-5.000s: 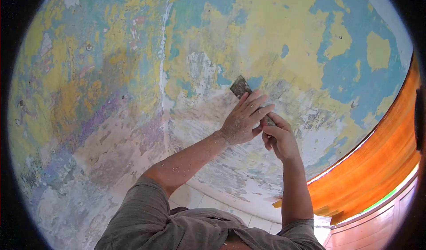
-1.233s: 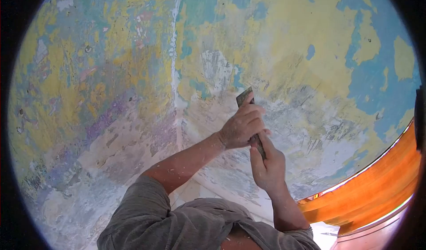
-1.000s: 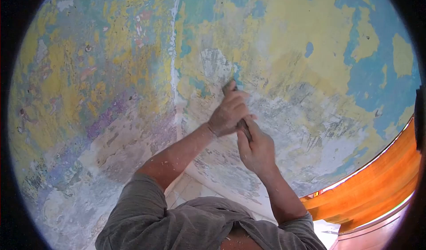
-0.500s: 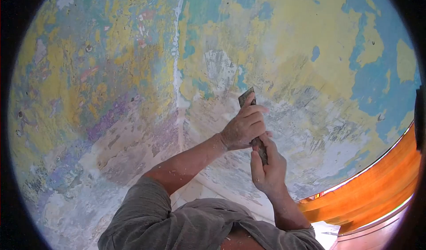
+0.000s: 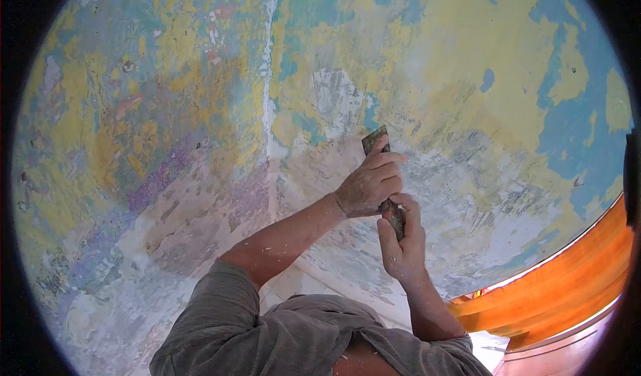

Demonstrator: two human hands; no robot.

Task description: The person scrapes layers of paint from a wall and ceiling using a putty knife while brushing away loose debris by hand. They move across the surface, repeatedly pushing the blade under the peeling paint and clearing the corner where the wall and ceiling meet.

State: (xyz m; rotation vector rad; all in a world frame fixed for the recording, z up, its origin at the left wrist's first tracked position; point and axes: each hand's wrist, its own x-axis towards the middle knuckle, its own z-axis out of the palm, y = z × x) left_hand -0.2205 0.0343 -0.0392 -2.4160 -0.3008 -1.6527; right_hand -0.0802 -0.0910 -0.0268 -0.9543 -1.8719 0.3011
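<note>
Both hands hold a worn, dirty scraper (image 5: 375, 139) whose flat blade lies against the patchy painted wall (image 5: 441, 49). My left hand (image 5: 370, 183) is wrapped round its upper part, with one finger stretched along the blade. Lower down, my right hand (image 5: 404, 242) grips the dark handle (image 5: 394, 221), its thumb on the near side. Bare, scratched whitish plaster surrounds the blade. Pale flecks dot both forearms.
A wall corner (image 5: 270, 109) with a whitish line runs down left of the hands. The left wall (image 5: 100, 142) shows yellow, blue and purple patches. Orange cloth (image 5: 554, 296) hangs at the lower right, beside a bright opening.
The scraper and both hands have shifted slightly up in the view. The wall appears moved a little to the right on its right side.
</note>
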